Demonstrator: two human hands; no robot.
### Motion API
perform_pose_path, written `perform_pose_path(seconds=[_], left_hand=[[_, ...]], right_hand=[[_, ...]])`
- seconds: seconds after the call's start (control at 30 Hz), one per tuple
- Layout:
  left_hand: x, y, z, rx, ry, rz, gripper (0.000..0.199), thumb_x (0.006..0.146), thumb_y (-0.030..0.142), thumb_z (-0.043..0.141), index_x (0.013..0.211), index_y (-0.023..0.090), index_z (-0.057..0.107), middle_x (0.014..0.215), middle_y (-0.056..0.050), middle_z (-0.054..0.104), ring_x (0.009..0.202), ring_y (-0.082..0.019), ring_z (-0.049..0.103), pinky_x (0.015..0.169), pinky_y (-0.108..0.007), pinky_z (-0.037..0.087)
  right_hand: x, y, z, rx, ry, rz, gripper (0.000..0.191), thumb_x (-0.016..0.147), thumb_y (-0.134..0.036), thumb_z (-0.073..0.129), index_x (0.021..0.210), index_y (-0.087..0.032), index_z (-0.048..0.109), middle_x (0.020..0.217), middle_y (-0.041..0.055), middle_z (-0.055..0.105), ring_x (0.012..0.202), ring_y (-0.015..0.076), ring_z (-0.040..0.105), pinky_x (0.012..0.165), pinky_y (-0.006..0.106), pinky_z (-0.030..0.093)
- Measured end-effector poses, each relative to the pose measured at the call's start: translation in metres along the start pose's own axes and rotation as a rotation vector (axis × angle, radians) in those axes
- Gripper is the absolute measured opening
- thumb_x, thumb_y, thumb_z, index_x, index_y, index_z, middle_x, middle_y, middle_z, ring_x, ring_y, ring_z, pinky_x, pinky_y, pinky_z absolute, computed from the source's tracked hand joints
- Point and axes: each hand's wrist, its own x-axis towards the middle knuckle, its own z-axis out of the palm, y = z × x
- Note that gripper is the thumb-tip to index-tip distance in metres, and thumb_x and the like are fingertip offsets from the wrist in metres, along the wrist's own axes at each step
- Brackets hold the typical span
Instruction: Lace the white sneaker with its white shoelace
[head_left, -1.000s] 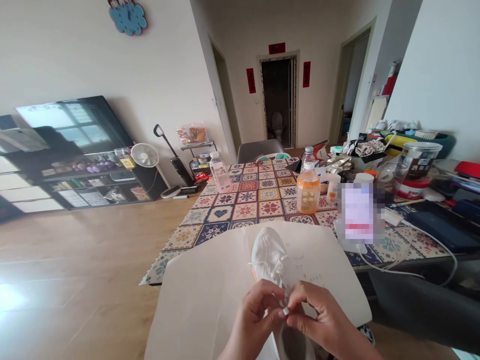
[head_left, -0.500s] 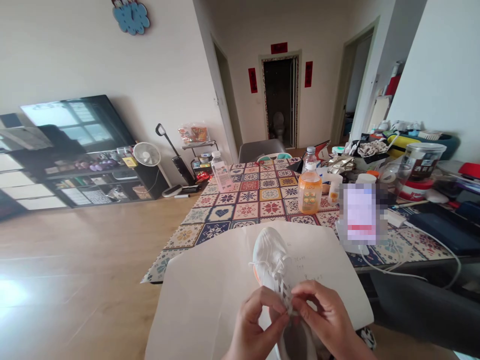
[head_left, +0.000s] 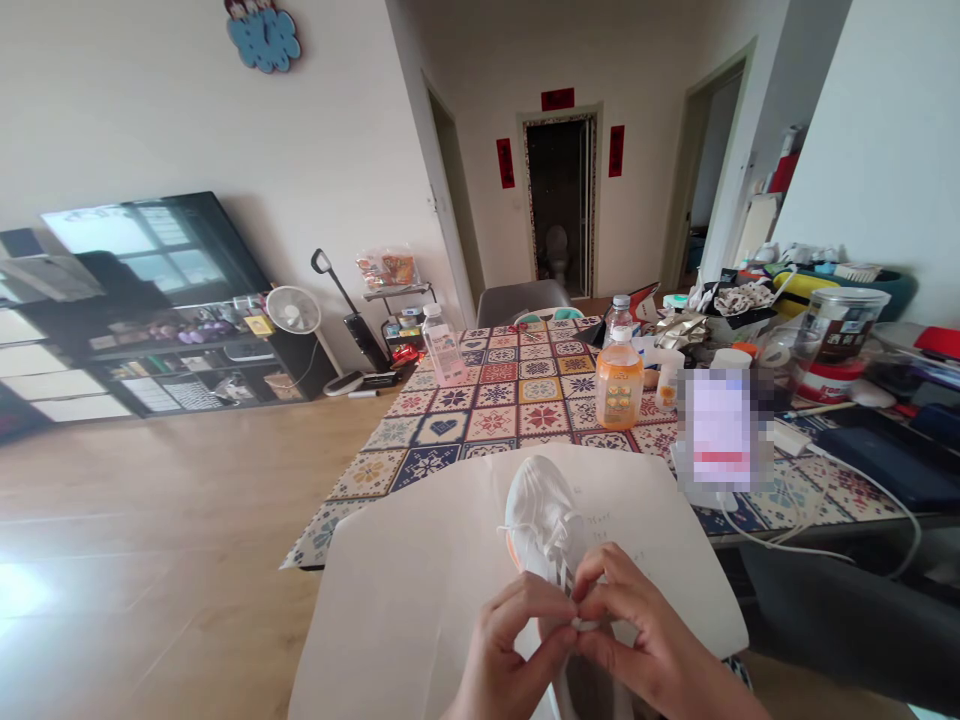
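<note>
A white sneaker [head_left: 536,500] lies on a large white sheet of paper [head_left: 397,600], its toe pointing away from me. Both hands meet over the upper lacing near the shoe's opening. My left hand [head_left: 517,640] pinches the white shoelace [head_left: 585,625] between thumb and fingers. Right beside it, my right hand [head_left: 630,630] pinches the same lace, fingertips almost touching the left ones. A loose lace end sticks out at the sneaker's left side. The hands cover part of the tongue and the upper eyelets.
Beyond the paper is a patterned tablecloth [head_left: 495,395]. An orange bottle [head_left: 619,385] and a clear pinkish bottle [head_left: 444,350] stand on it. At right are a blurred-out phone-like screen [head_left: 721,430], a white cable [head_left: 911,520] and cluttered jars.
My right hand has shifted slightly, its fingers now higher and closer against the left fingertips. My left hand stays almost in place, and the sneaker has not moved.
</note>
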Motion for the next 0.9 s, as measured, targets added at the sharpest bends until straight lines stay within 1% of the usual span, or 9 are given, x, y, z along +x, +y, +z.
perform_pose_path(seconds=[0.1,0.23,0.37,0.47,0.57,0.67,0.73,0.8,0.9], left_hand=[[0.000,-0.001,-0.002,-0.014,-0.017,-0.040,0.008,0.093,0.023,0.069,0.085,0.023,0.071,0.072,-0.001,0.072,0.070,-0.015,0.065,0.069,-0.022,0.052],[-0.002,-0.003,-0.003,-0.031,-0.036,-0.212,0.021,0.092,0.037,0.071,0.080,0.020,0.071,0.070,-0.001,0.065,0.067,-0.015,0.060,0.066,-0.023,0.048],[-0.002,-0.005,-0.002,-0.160,-0.059,-0.369,0.036,0.088,0.051,0.071,0.076,0.018,0.070,0.069,-0.001,0.062,0.066,-0.015,0.057,0.067,-0.024,0.045],[-0.001,-0.006,-0.002,-0.261,-0.051,-0.501,0.043,0.082,0.058,0.075,0.073,0.016,0.068,0.067,0.000,0.059,0.066,-0.014,0.053,0.067,-0.024,0.042],[0.000,-0.008,-0.003,-0.358,-0.022,-0.596,0.047,0.071,0.060,0.083,0.074,0.016,0.067,0.065,0.002,0.059,0.065,-0.013,0.049,0.065,-0.023,0.040],[0.002,-0.010,-0.007,-0.425,-0.060,-0.630,0.050,0.062,0.061,0.088,0.070,0.016,0.067,0.064,0.001,0.062,0.065,-0.014,0.051,0.065,-0.024,0.041],[0.003,-0.013,-0.011,-0.417,-0.087,-0.635,0.048,0.062,0.058,0.089,0.066,0.016,0.067,0.063,0.000,0.063,0.064,-0.015,0.054,0.065,-0.025,0.043],[0.004,-0.016,-0.015,-0.321,-0.066,-0.615,0.039,0.068,0.049,0.088,0.065,0.017,0.067,0.063,0.000,0.065,0.065,-0.017,0.057,0.066,-0.027,0.044],[0.005,-0.022,-0.019,-0.027,0.020,-0.499,0.015,0.076,0.024,0.078,0.065,0.019,0.068,0.066,-0.001,0.068,0.067,-0.019,0.060,0.068,-0.029,0.046]], right_hand=[[-0.001,0.002,0.000,0.087,-0.057,0.060,0.010,0.094,-0.015,0.060,0.093,-0.025,0.059,0.106,0.0024,0.058,0.103,0.0197,0.060,0.090,0.032,0.050],[0.000,0.004,0.003,0.005,-0.038,0.031,0.009,0.092,-0.018,0.066,0.093,-0.024,0.059,0.107,0.0030,0.060,0.103,0.0206,0.062,0.090,0.033,0.052],[0.004,0.003,0.005,-0.265,0.103,-0.204,0.009,0.099,-0.028,0.061,0.094,-0.021,0.056,0.097,0.0048,0.065,0.093,0.0212,0.064,0.083,0.033,0.052],[0.007,-0.002,0.002,-0.486,0.142,-0.448,0.010,0.105,-0.019,0.050,0.104,-0.018,0.060,0.093,0.0060,0.071,0.087,0.0198,0.065,0.082,0.034,0.049],[0.008,-0.007,0.000,-0.609,0.136,-0.553,0.018,0.105,-0.013,0.046,0.109,-0.016,0.064,0.094,0.0060,0.075,0.085,0.0189,0.067,0.086,0.035,0.047],[0.007,-0.011,-0.002,-0.525,0.151,-0.506,0.018,0.106,-0.017,0.048,0.100,-0.017,0.064,0.091,0.0055,0.074,0.085,0.0178,0.068,0.086,0.034,0.048],[0.006,-0.013,-0.004,-0.413,0.126,-0.443,0.019,0.106,-0.022,0.051,0.093,-0.019,0.064,0.089,0.0055,0.073,0.087,0.0180,0.067,0.084,0.033,0.051],[0.006,-0.015,-0.009,-0.312,0.056,-0.382,0.021,0.105,-0.027,0.054,0.087,-0.021,0.064,0.086,0.0049,0.071,0.090,0.0194,0.066,0.083,0.033,0.053],[0.007,-0.019,-0.018,-0.213,-0.089,-0.304,0.027,0.104,-0.031,0.057,0.080,-0.023,0.066,0.077,0.0029,0.071,0.091,0.0207,0.065,0.082,0.035,0.054]])
